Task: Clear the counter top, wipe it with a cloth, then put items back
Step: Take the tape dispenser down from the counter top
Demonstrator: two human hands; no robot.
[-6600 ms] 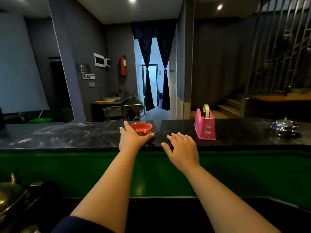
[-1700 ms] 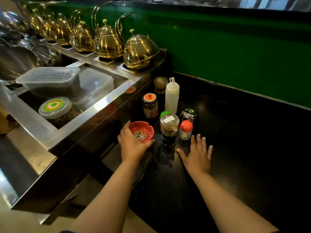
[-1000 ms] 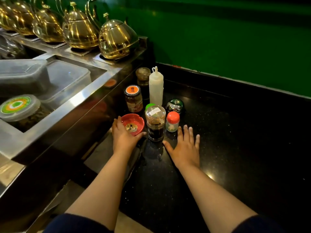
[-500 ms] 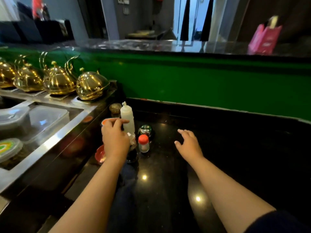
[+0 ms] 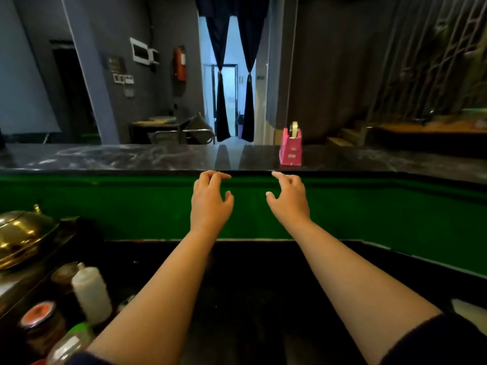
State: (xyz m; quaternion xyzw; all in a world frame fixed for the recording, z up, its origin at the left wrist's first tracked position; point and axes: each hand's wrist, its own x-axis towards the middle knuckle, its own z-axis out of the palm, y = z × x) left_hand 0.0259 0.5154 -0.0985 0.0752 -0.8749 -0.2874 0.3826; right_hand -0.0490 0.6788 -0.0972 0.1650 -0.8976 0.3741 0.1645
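Both hands are reaching up toward the raised worktop [image 5: 131, 156], empty. The left hand [image 5: 210, 198] is hovering at the near edge with fingers loosely curled and apart, gripping nothing. The right hand [image 5: 288, 198] is doing the same, fingers spread and relaxed.

The pink tape dispenser [image 5: 290, 150] is sitting upright on the worktop, just beyond and to the right of the right hand. It looks like the next item to clear, so the right hand is better placed.

For a clean lift: it is a wedge-shaped moulded plastic body, likely weighted, with the roll and cutter at the top. Gripping the flat sides low on the body and keeping off the cutter end looks safest. Lifting straight up beats dragging it.

The worktop is polished dark stone with pale veining, glossy and reflecting the doorway, and streaky smears are showing on the left part. Below it is a glossy green painted front.

On the lower black worktop at left: a white squeeze bottle [image 5: 91, 293], an orange-lidded jar [image 5: 39, 320], and a brass kettle [image 5: 21, 238], shiny and rounded.
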